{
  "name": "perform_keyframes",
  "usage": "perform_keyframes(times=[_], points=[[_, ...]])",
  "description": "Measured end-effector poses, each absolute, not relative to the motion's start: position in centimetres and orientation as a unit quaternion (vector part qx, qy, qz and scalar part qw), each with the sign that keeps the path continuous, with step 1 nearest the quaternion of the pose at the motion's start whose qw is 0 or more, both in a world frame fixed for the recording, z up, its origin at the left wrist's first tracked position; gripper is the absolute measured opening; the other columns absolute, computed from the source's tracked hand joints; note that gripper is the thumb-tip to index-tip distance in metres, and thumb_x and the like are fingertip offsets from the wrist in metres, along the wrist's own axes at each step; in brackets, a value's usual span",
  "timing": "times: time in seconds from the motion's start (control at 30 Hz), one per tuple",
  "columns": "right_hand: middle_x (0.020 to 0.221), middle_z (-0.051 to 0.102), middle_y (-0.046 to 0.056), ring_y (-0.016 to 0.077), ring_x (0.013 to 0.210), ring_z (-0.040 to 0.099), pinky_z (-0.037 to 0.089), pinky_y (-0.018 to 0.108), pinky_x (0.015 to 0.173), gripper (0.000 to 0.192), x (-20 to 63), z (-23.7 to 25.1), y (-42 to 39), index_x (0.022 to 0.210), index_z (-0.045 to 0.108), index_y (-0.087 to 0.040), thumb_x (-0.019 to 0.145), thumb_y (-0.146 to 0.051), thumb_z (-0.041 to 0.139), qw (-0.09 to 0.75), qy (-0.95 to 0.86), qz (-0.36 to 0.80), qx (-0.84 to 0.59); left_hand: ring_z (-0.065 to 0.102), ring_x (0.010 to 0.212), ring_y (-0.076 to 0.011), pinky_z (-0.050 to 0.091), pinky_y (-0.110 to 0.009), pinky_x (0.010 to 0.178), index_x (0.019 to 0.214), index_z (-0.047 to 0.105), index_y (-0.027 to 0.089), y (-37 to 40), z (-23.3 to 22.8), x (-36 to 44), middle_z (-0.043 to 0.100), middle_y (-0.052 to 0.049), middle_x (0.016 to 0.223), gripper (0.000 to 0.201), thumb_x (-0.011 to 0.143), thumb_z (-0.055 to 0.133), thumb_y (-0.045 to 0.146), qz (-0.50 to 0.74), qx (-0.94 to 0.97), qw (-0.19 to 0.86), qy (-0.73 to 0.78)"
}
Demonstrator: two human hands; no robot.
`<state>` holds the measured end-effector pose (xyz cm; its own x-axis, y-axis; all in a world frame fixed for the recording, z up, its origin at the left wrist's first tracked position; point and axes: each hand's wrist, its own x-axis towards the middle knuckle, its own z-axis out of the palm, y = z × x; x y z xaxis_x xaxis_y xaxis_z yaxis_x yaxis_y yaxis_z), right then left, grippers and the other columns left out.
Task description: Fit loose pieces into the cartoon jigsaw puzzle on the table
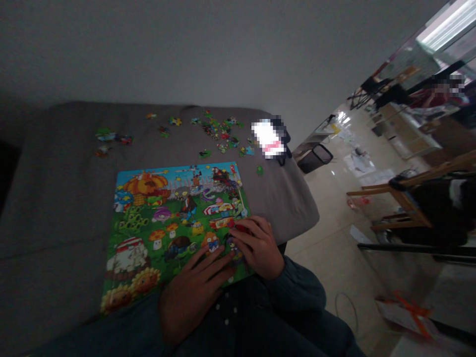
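A colourful cartoon jigsaw puzzle (163, 213) lies flat on a grey cloth-covered surface, its picture showing plants, pumpkins and zombie figures on green. My left hand (197, 285) rests over its lower edge with the fingers stretched out and slightly apart. At the puzzle's right edge, my right hand (258, 245) touches the picture with its fingertips, fingers extended to the left and a little bent. Something red shows beside those fingers; whether it is a loose piece or print, I cannot tell. Both hands cover parts of the lower right picture.
Beyond the puzzle lies a cluster of loose jigsaw pieces (217, 130); a few more pieces (107, 135) lie to the left. A bright blurred phone-like object (268, 139) sits near the right edge of the grey surface (67, 198). A wooden chair (401, 203) stands on the tiled floor.
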<state>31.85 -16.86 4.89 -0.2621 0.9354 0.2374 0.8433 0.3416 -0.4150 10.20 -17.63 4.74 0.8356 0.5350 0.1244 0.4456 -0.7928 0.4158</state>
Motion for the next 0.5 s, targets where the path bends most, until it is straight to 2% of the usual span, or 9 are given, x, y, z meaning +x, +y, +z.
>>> perform_keyframes(times=[0.3, 0.5], points=[[0.134, 0.058, 0.005, 0.026, 0.117, 0.045, 0.038, 0.043, 0.096, 0.034, 31.5, 5.3, -18.2, 0.127, 0.061, -0.022, 0.094, -0.03, 0.054, 0.173, -0.817, 0.055, -0.548, 0.042, 0.136, -0.0232, 0.029, -0.048, 0.116, 0.131, 0.053, 0.026, -18.5, 4.1, 10.2, 0.055, -0.001, 0.141, 0.054, 0.081, 0.052, 0.005, 0.12, 0.935, 0.177, 0.283], [0.143, 0.05, 0.007, 0.0293, 0.123, 0.041, 0.036, 0.047, 0.1, 0.043, 31.4, 4.6, -19.0, 0.136, 0.052, -0.02, 0.095, -0.032, 0.052, 0.159, -0.818, 0.057, -0.55, 0.046, 0.133, -0.025, 0.036, -0.047, 0.112, 0.138, 0.047, 0.026, -18.3, 4.6, 10.1, 0.054, -0.001, 0.141, 0.057, 0.084, 0.052, 0.009, 0.112, 0.954, 0.144, 0.24]])
